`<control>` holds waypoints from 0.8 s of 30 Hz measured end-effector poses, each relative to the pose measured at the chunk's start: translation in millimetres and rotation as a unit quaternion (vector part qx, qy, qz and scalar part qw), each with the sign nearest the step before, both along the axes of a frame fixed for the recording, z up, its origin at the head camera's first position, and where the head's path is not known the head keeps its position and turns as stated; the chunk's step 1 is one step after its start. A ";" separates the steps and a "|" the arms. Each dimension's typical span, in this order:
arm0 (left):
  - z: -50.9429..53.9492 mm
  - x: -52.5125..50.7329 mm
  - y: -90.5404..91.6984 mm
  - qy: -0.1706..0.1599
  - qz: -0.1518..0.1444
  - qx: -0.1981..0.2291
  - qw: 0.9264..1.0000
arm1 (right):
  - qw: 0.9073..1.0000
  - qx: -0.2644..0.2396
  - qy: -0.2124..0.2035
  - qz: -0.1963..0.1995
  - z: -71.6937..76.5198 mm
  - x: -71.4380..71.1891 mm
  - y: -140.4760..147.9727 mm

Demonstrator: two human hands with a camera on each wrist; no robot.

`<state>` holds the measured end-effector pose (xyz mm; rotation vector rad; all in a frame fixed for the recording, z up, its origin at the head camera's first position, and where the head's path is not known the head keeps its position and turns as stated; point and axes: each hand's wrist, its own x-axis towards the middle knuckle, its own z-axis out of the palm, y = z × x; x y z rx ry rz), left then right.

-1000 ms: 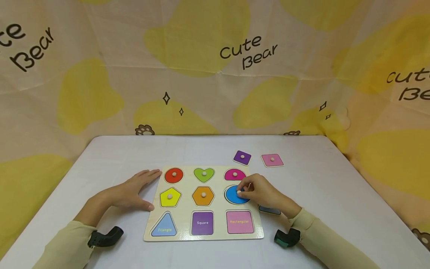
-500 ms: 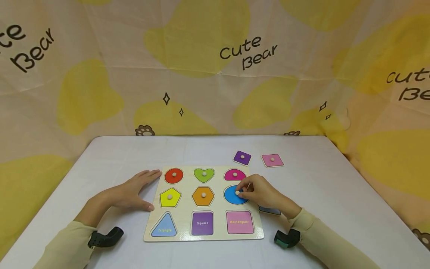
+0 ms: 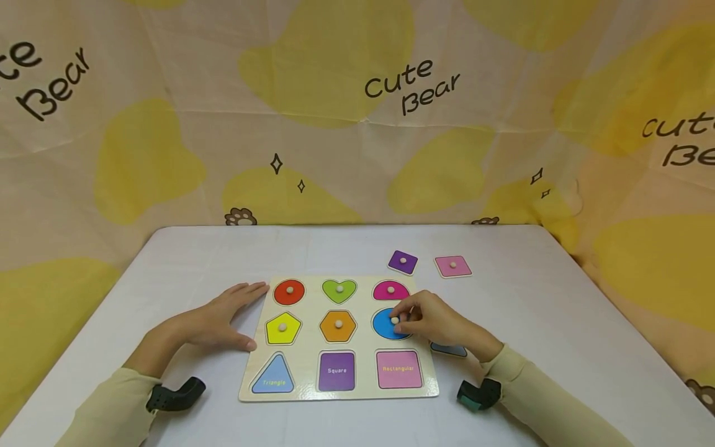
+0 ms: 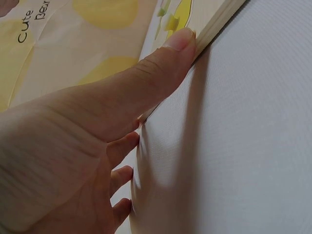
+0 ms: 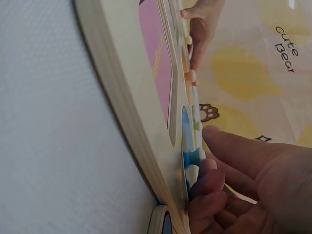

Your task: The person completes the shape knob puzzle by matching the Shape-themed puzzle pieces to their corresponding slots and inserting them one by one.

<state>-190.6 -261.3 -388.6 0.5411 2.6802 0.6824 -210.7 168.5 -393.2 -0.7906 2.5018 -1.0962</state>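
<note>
A wooden shape-puzzle board (image 3: 365, 310) lies flat on the table, its knobbed pieces sitting in the upper two rows. At the right of the middle row, the blue oval (image 3: 384, 324) sits level in its recess. My right hand (image 3: 431, 318) is over it, thumb and index finger spread on either side of its small wooden knob (image 5: 201, 154); the right wrist view shows a gap between thumb and knob. Along the board's left edge rests my left hand (image 3: 215, 318), thumb and fingers stretched out, its thumb (image 4: 180, 41) touching the board's side.
Beyond the board lie a purple square piece (image 3: 403, 262) and a pink rectangle piece (image 3: 453, 266). A blue-grey piece (image 3: 449, 350) sits partly hidden beneath my right wrist. Bare recesses for triangle (image 3: 273, 374), square (image 3: 337, 370) and rectangle (image 3: 399, 369) form the front row.
The blue oval has shifted slightly left and dropped into its recess. My right thumb and index finger have since parted from its knob. My left hand has stayed still.
</note>
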 end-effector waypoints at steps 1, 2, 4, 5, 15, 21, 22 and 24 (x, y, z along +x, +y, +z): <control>0.0 0.2 -0.1 -0.001 0.000 0.001 1.000 | 1.000 0.000 -0.001 0.004 0.0 0.0 0.0; 0.0 0.3 -0.1 -0.002 0.001 0.001 1.000 | 1.000 0.000 -0.003 0.004 0.1 0.0 -0.1; 0.1 0.6 -0.1 -0.004 0.002 0.002 1.000 | 1.000 0.002 0.001 0.002 -0.1 0.1 -0.3; 0.2 0.6 -0.1 -0.004 0.002 0.002 1.000 | 1.000 0.001 0.005 -0.001 -0.5 0.1 -0.4; 1.3 -0.9 -1.3 -0.003 -0.001 0.002 1.000 | 0.998 -0.004 0.047 -0.031 -3.8 1.4 -4.3; 0.5 -2.4 -1.9 0.000 -0.002 -0.001 1.000 | 0.998 -0.007 0.050 -0.036 -5.5 0.6 -5.0; 0.2 -2.7 -2.0 0.000 -0.002 -0.002 1.000 | 0.998 -0.006 0.050 -0.037 -5.9 0.5 -5.0; -0.3 -3.1 -2.3 0.000 -0.001 -0.003 1.000 | 0.998 -0.004 0.048 -0.038 -6.4 0.3 -5.3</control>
